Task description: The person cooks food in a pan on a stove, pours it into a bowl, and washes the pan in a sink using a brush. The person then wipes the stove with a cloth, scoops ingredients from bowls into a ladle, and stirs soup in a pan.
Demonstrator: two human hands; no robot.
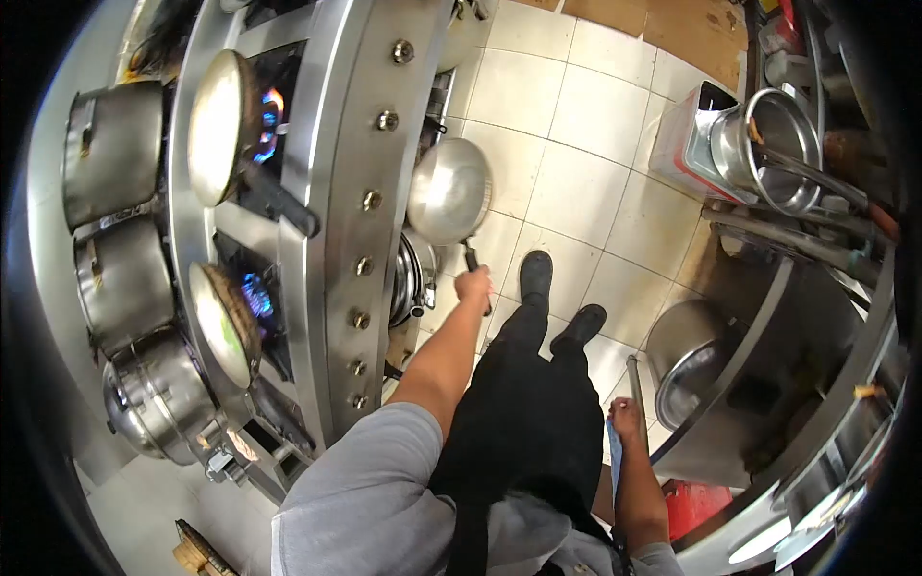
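Metal pan (449, 192): left hand (473, 284) hides part of its handle (471, 255).

Wearer: grey short-sleeved shirt (365, 490); black strap (473, 538) across it; black trousers (519, 331); dark round-toed shoes (536, 276).

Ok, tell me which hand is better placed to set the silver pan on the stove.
Left, most likely: the left hand grips the handle of the silver pan, beside the stove; the right hand is on the far side from both.
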